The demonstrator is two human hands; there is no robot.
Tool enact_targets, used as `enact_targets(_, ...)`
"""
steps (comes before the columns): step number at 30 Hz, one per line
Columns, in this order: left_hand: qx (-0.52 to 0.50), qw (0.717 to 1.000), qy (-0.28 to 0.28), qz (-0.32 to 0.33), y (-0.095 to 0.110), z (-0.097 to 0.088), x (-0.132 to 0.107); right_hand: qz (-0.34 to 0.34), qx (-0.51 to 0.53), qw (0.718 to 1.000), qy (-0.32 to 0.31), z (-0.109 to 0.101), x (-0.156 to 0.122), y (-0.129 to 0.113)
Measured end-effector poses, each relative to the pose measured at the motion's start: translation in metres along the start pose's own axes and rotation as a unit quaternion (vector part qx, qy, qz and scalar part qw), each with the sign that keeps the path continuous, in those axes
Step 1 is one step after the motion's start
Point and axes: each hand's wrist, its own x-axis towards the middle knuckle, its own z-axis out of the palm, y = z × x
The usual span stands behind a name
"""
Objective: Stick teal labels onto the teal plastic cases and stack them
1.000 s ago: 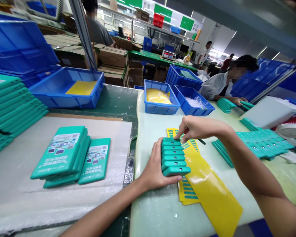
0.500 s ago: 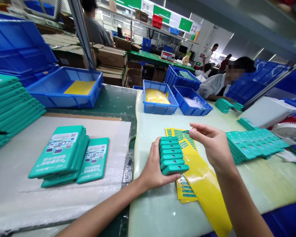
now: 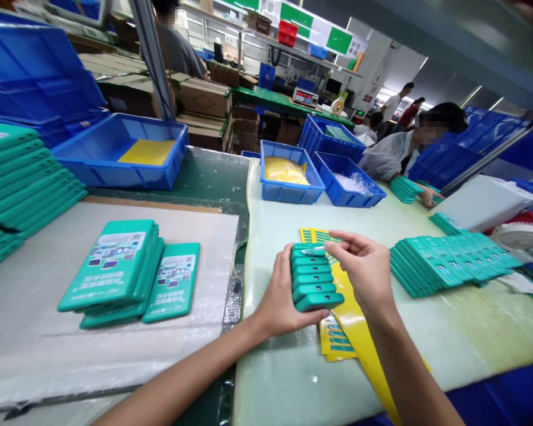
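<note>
My left hand [image 3: 281,299] is wrapped round a stack of green flat cases [image 3: 313,278], their narrow ends with small dark ports turned towards me. At the top of that stack, my right hand [image 3: 365,266] pinches a small narrow sticker [image 3: 314,251] by its right end, close against an upper case. Beneath both hands lie yellow sticker sheets [image 3: 337,343] with rows of green strips, partly covered by the hands and stack. Right of my right hand stands a slanted row of green cases [image 3: 448,263].
Left, on a pale padded sheet [image 3: 35,331], lie several printed green cases [image 3: 115,260]; a tall pile [image 3: 22,183] stands beyond. Blue bins [image 3: 288,192] line the back, holding yellow and clear items. Across the table sits a co-worker [image 3: 395,154] beside more cases. A fan [image 3: 524,239] stands right.
My right hand has moved left and slightly down, bringing the sticker from above the yellow sheets to the top of the held stack. The co-worker's hand has moved right.
</note>
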Motion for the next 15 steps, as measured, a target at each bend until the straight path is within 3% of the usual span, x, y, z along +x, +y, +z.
enact_targets(15, -0.002, 1.000, -0.011, -0.005, 0.004, -0.003, 0.002, 0.028, -0.023, 0.999, -0.029, 0.011, 0.005, -0.010)
